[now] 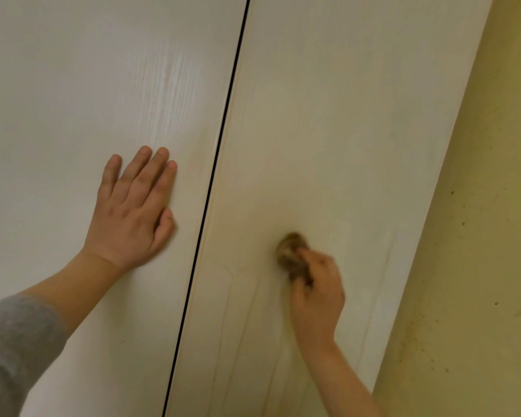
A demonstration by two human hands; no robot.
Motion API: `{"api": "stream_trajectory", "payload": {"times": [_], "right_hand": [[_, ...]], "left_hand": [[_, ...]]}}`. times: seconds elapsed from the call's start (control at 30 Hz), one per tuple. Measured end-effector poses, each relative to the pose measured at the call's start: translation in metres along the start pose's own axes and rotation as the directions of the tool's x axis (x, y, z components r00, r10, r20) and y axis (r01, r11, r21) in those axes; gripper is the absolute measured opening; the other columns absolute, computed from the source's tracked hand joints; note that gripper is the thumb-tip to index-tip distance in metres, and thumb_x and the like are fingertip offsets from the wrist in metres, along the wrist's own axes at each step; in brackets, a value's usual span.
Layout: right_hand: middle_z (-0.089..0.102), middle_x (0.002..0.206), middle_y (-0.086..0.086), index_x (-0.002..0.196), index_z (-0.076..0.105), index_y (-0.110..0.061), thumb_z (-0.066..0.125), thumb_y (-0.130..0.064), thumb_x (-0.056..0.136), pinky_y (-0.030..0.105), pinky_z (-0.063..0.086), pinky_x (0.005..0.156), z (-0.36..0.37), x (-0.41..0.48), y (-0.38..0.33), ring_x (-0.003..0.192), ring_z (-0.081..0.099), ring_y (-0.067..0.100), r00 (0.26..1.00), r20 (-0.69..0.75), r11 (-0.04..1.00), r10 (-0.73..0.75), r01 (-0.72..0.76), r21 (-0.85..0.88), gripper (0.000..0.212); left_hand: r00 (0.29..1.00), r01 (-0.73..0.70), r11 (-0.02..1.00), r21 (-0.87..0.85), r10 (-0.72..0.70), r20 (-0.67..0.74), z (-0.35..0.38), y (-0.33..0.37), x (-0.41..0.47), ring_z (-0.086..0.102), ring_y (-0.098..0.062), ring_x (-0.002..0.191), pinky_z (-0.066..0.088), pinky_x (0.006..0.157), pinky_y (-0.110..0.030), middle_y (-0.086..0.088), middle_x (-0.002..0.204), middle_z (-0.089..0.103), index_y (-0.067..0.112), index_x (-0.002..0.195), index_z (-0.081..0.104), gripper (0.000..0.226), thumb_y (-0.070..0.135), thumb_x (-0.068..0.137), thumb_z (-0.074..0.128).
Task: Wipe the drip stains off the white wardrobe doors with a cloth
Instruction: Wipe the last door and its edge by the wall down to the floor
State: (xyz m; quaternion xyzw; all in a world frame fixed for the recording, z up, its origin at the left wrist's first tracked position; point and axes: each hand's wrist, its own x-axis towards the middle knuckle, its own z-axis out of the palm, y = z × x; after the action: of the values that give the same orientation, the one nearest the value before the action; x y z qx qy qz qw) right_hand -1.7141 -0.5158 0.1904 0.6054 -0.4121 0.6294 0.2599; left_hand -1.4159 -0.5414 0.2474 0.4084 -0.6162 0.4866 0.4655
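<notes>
At the lower left of the frame a grey sleeve (15,341) is reaching up. The left hand (133,212) is lying flat on the left door (73,85), fingers straight and close together, holding nothing. Just right of it a thin dark gap (220,145) is running slantwise from the top to the bottom edge, parting the two doors. On the right door (328,115), lower centre-right, a small brownish cloth (292,254) is pressing against the panel — bunched up and blurred. The right hand (316,293) is gripping it from below, fingers curled round its lower end. Faint lines (238,326) are running down the panel left of the cloth — stains or grooves, I cannot tell. Along the right edge a yellowish wall (478,266) is showing dark specks.
</notes>
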Motion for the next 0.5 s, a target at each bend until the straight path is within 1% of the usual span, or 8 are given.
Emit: {"api": "stream_trajectory", "payload": {"times": [0.07, 0.1, 0.17, 0.23, 0.3, 0.33, 0.4, 0.5], "right_hand": [[0.065, 0.105, -0.004, 0.109, 0.072, -0.015, 0.057, -0.003, 0.072, 0.033, 0.053, 0.081, -0.002, -0.031, -0.006, 0.098, 0.061, 0.013, 0.989, 0.140, 0.998, -0.054, 0.048, 0.046, 0.042], [0.066, 0.105, -0.005, 0.108, 0.073, -0.015, 0.055, -0.005, 0.072, 0.031, 0.053, 0.081, -0.006, -0.034, -0.006, 0.097, 0.062, 0.011, 0.984, 0.168, 0.996, -0.059, 0.047, 0.071, 0.041], [0.069, 0.103, -0.001, 0.104, 0.074, -0.011, 0.049, -0.012, 0.072, 0.030, 0.052, 0.083, -0.015, -0.011, -0.006, 0.095, 0.064, 0.016, 0.995, 0.096, 0.994, -0.030, 0.019, 0.109, 0.041], [0.069, 0.101, 0.005, 0.102, 0.073, -0.007, 0.048, -0.011, 0.072, 0.034, 0.052, 0.081, -0.026, 0.034, -0.002, 0.092, 0.064, 0.021, 0.997, -0.065, 0.995, 0.034, -0.027, 0.101, 0.039], [0.068, 0.102, 0.008, 0.104, 0.071, -0.005, 0.050, -0.003, 0.074, 0.034, 0.051, 0.080, -0.037, 0.084, 0.011, 0.092, 0.063, 0.023, 0.980, -0.196, 0.999, 0.045, -0.043, 0.013, 0.037], [0.068, 0.104, 0.008, 0.107, 0.071, -0.005, 0.051, -0.001, 0.075, 0.033, 0.050, 0.081, -0.041, 0.104, 0.019, 0.094, 0.062, 0.023, 0.972, -0.230, 0.998, 0.048, -0.057, -0.033, 0.038], [0.067, 0.106, 0.008, 0.111, 0.070, -0.007, 0.049, -0.001, 0.079, 0.027, 0.047, 0.082, -0.043, 0.127, 0.032, 0.096, 0.062, 0.022, 0.966, -0.246, 0.993, 0.082, -0.100, -0.061, 0.039], [0.067, 0.107, 0.010, 0.111, 0.069, -0.004, 0.049, -0.005, 0.078, 0.020, 0.041, 0.081, -0.032, 0.107, 0.041, 0.096, 0.062, 0.026, 0.967, -0.229, 0.986, 0.109, -0.134, -0.097, 0.039]], "left_hand": [[1.000, -0.002, 1.000, -0.003, 0.002, 0.000, 0.000, 0.000, 0.000, 0.025, -0.036, 0.148, 0.013, 0.120, -0.058, -0.020, 0.158, 0.031, -0.001, 0.150, 0.036, 0.062, 0.026, 0.094, 0.033], [1.000, -0.001, 1.000, -0.008, 0.001, 0.002, 0.000, 0.000, 0.000, 0.025, -0.036, 0.148, 0.013, 0.120, -0.059, -0.020, 0.158, 0.031, -0.001, 0.149, 0.036, 0.062, 0.026, 0.094, 0.033], [1.000, 0.000, 1.000, -0.006, 0.000, 0.003, 0.000, 0.000, -0.001, 0.026, -0.037, 0.148, 0.014, 0.120, -0.060, -0.020, 0.158, 0.031, -0.001, 0.149, 0.036, 0.062, 0.026, 0.094, 0.033], [1.000, 0.000, 1.000, -0.004, 0.000, 0.009, -0.001, 0.000, -0.001, 0.025, -0.037, 0.148, 0.014, 0.119, -0.060, -0.020, 0.158, 0.031, -0.001, 0.150, 0.036, 0.062, 0.026, 0.093, 0.033], [1.000, 0.000, 1.000, -0.004, 0.000, 0.009, -0.001, 0.000, 0.000, 0.026, -0.037, 0.148, 0.015, 0.119, -0.061, -0.020, 0.158, 0.031, -0.001, 0.150, 0.036, 0.063, 0.026, 0.093, 0.033], [1.000, 0.000, 1.000, -0.003, 0.000, 0.009, -0.001, 0.000, 0.000, 0.026, -0.037, 0.147, 0.015, 0.119, -0.061, -0.021, 0.157, 0.031, -0.001, 0.150, 0.036, 0.063, 0.026, 0.093, 0.033], [1.000, 0.000, 1.000, -0.004, 0.000, 0.011, -0.001, 0.001, -0.001, 0.026, -0.037, 0.147, 0.015, 0.119, -0.061, -0.021, 0.157, 0.031, -0.001, 0.149, 0.036, 0.063, 0.026, 0.093, 0.033], [1.000, 0.005, 1.000, -0.004, -0.005, 0.008, -0.001, 0.001, -0.001, 0.025, -0.037, 0.147, 0.013, 0.120, -0.060, -0.021, 0.157, 0.031, -0.002, 0.149, 0.036, 0.062, 0.025, 0.093, 0.033]]}}
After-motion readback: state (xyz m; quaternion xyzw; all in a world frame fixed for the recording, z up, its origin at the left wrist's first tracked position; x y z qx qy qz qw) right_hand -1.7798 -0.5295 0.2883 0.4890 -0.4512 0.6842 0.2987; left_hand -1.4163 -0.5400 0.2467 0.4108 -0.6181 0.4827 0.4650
